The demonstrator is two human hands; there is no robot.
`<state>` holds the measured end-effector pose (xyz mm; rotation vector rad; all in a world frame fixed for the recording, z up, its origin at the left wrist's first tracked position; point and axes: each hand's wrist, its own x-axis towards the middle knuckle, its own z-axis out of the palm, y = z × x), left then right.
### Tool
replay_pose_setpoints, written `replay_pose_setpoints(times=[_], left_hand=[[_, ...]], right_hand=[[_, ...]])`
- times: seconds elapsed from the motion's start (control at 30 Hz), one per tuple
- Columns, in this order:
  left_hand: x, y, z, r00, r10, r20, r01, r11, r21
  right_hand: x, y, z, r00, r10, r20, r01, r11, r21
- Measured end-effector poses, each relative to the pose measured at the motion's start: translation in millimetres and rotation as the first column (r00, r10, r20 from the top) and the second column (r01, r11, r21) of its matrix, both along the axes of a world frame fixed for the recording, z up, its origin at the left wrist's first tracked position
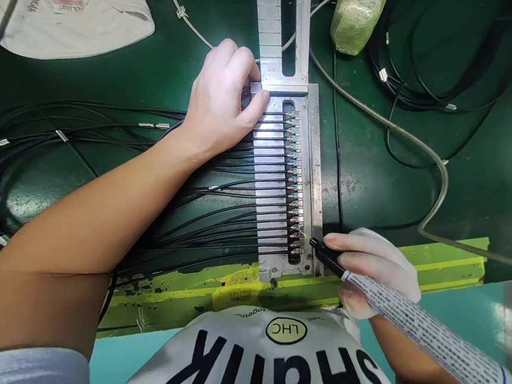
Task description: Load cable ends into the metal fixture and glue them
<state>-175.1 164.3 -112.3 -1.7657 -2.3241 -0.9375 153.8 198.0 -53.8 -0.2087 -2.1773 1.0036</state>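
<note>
Near the middle lies a metal fixture [271, 217], holding a row of black cables side by side. Their small connector ends with green and orange parts [291, 154] line up along its slot. My left hand [223, 102] grips the fixture's upper left corner, thumb on top and fingers curled at the edge. In my right hand [379, 271], white-covered, is a pen-shaped tool [389, 305] with a black front and a white printed barrel. Its thin tip points left at the connectors near the lower end; whether it touches them I cannot tell.
Black cable bundles [59, 136] spread left, and more coils [425, 99] lie at upper right. A slotted metal plate [270, 32] extends behind the fixture. A green wrapped bundle [357, 18], a grey cord [392, 120] and a white cloth [69, 20] lie around. Yellow-green tape [447, 262] marks the table edge.
</note>
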Motion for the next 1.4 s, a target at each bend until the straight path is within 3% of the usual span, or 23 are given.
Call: replay_pose_setpoints(times=[0.37, 1.07, 1.4], left_hand=[[-0.3, 1.3, -0.4, 1.0, -0.004, 0.016, 0.004, 1.0, -0.014], [0.7, 2.7, -1.7, 1.0, 0.009, 0.001, -0.009, 1.0, 0.007], [5.3, 1.5, 4.9, 0.995, 0.039, 0.093, -0.036, 0.999, -0.035]], right_hand=[[0.4, -1.8, -1.5, 0.993, 0.024, 0.115, -0.023, 1.0, -0.012], [3.0, -1.1, -1.2, 0.995, 0.033, 0.094, -0.03, 0.999, -0.035], [4.8, -3.9, -1.2, 0.995, 0.035, 0.091, -0.03, 0.998, -0.058]])
